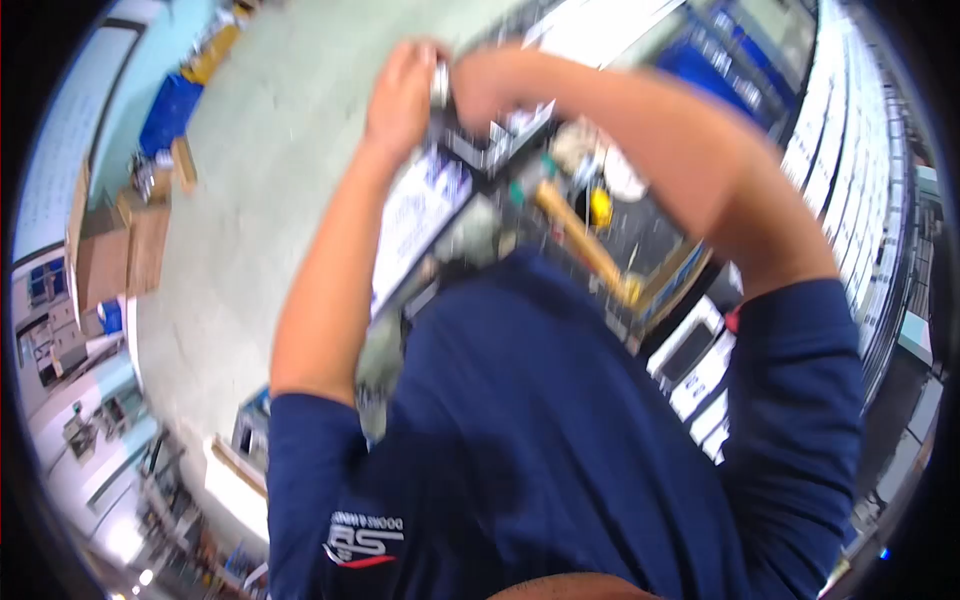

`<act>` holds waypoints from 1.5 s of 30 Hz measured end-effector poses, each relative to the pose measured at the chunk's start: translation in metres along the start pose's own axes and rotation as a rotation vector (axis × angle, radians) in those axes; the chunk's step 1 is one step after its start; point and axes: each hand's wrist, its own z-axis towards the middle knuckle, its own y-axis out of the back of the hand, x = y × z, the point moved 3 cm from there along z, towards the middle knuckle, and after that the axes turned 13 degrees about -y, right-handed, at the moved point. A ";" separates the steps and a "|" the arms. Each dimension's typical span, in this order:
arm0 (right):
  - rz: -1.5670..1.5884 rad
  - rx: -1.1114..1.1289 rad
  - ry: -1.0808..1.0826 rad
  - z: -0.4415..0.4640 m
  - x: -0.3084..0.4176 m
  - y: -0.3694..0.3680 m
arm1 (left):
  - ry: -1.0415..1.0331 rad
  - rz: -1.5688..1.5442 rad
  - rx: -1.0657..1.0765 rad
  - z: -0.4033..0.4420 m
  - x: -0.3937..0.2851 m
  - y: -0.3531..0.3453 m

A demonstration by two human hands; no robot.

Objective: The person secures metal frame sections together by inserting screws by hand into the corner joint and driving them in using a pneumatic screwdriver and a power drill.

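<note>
My left hand (402, 98) is raised ahead of me with its fingers curled in beside a small silvery-white piece (440, 86). Close on the other side of that piece, my right hand (488, 88) is bent inward and looks closed, but motion smears it and its fingers are mostly hidden. What either hand grips cannot be made out. Just under the hands lie dark, blurred metal-looking parts (480, 150). A white printed surface (415, 215) slants below my left wrist. Beneath my right forearm, a wooden handle (585, 245) lies on a dark surface beside a yellow object (600, 207).
Long white strips (850, 130) are stacked at the right, near a blue container (700, 65). Brown boxes (150, 240) and a blue bin (170, 112) stand at the left, across the pale floor (270, 150). A dark rectangular object (690, 352) lies by my right elbow.
</note>
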 end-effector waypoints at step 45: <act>1.735 -0.011 0.020 -0.108 -0.112 -0.113 | -0.434 0.392 0.118 -0.059 -0.045 -0.023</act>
